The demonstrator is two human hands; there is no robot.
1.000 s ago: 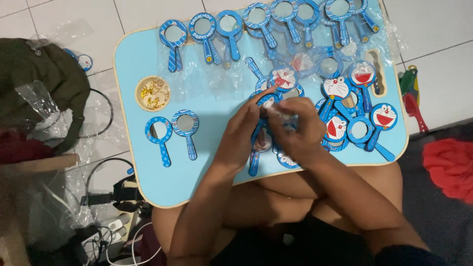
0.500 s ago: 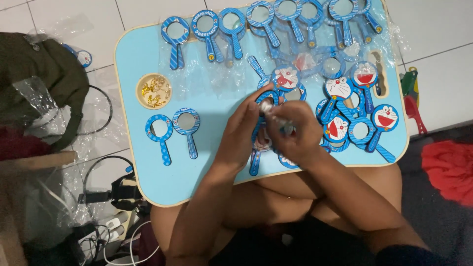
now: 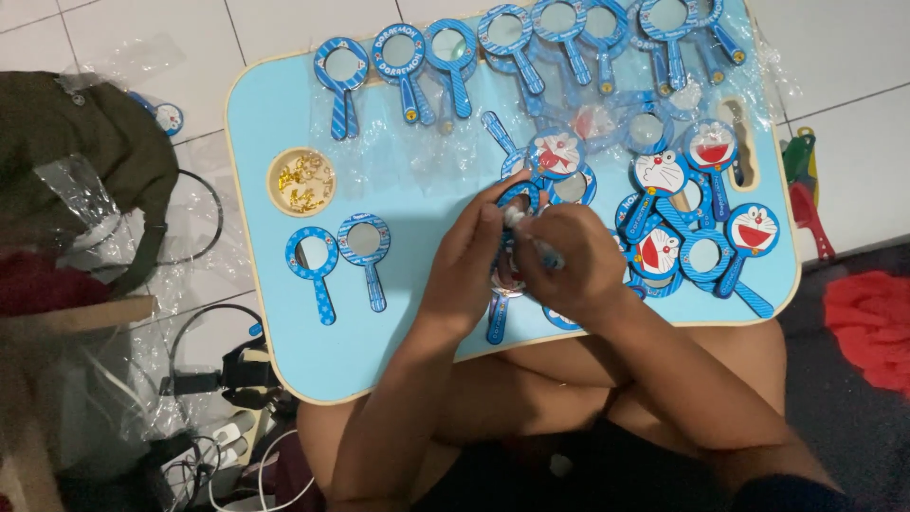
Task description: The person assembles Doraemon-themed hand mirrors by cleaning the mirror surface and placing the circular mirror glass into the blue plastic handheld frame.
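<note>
My left hand (image 3: 471,261) pinches the blue mirror (image 3: 519,201), right hand (image 3: 569,261) gripping a pen-like tool (image 3: 531,237); a slip could mar it.

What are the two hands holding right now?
Left hand: closed on a blue toy magnifier.
Right hand: closed on a small pen-like tool.

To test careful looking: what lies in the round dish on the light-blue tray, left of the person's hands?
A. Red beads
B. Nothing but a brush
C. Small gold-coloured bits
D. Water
C: the round dish on the light-blue tray holds a heap of small gold-coloured bits.
</note>
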